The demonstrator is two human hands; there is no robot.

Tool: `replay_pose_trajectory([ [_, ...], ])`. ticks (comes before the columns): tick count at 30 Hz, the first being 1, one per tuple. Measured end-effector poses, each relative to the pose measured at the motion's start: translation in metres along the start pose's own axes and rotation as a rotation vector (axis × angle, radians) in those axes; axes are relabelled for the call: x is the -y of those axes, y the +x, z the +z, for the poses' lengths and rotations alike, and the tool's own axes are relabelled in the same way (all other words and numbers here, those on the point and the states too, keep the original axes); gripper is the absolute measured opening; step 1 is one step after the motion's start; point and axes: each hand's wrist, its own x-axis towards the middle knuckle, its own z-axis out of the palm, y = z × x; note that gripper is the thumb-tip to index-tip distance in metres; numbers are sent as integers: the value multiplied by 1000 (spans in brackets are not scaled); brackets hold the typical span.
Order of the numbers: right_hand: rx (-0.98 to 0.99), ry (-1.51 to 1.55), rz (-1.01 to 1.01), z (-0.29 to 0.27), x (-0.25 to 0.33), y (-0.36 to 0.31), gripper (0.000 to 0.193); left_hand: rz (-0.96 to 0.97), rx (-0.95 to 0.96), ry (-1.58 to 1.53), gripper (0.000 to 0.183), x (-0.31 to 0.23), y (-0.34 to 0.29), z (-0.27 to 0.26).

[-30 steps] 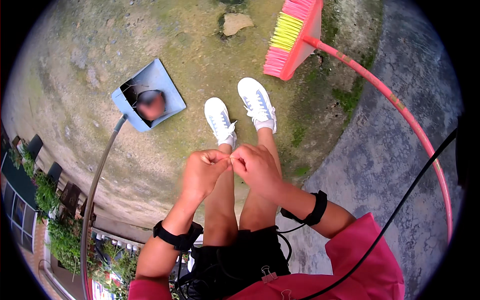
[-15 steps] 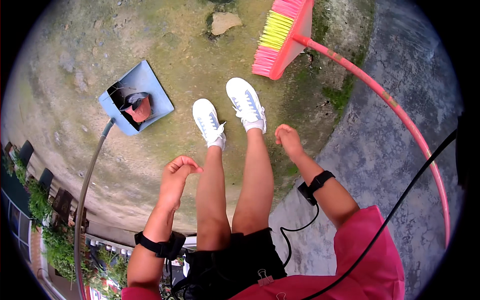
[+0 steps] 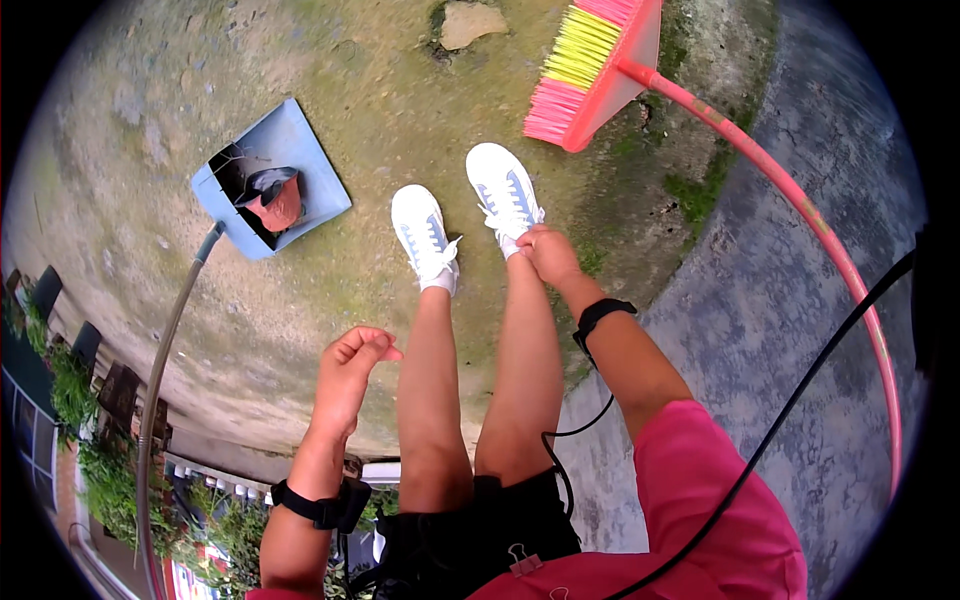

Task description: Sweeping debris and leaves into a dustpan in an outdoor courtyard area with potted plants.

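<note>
Left hand (image 3: 356, 362) and right hand (image 3: 550, 254) loosely curled, grasp unclear, dustpan (image 3: 314, 165) ahead-left, broom (image 3: 611, 96) ahead-right

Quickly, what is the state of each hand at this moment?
Left hand: fingers partly curled; no held thing is visible.
Right hand: fingers curled inward near the right shoe; whether it holds something cannot be told.

A bright pink cloth top (image 3: 695, 475) goes with short black pants (image 3: 535, 510) and white-and-blue lace-up shoes (image 3: 415, 212). Black straps (image 3: 306, 506) circle both arms (image 3: 637, 358).
</note>
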Motion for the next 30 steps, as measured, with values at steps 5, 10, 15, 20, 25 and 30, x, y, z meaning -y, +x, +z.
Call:
replay_pose_trajectory([
  [5, 86, -481, -143, -3, 12, 4, 10, -25, -2, 21, 14, 3, -1, 1],
  [10, 74, -538, -258, 1, 10, -1, 11, -23, 5, 8, 15, -2, -4, 5],
  [15, 14, -475, -155, 9, 6, 0, 13, -26, 5, 13, 16, -2, -4, 7],
  [20, -147, -219, 72, 19, 2, -7, 13, -17, 10, 27, 16, -3, -4, 6],
  [25, -223, -66, 105, 25, -11, -8, 13, -8, 28, 27, 17, -3, -3, 11],
  [30, -231, 21, 124, 20, -5, -11, 14, -2, 47, 29, 16, -3, -2, 10],
])
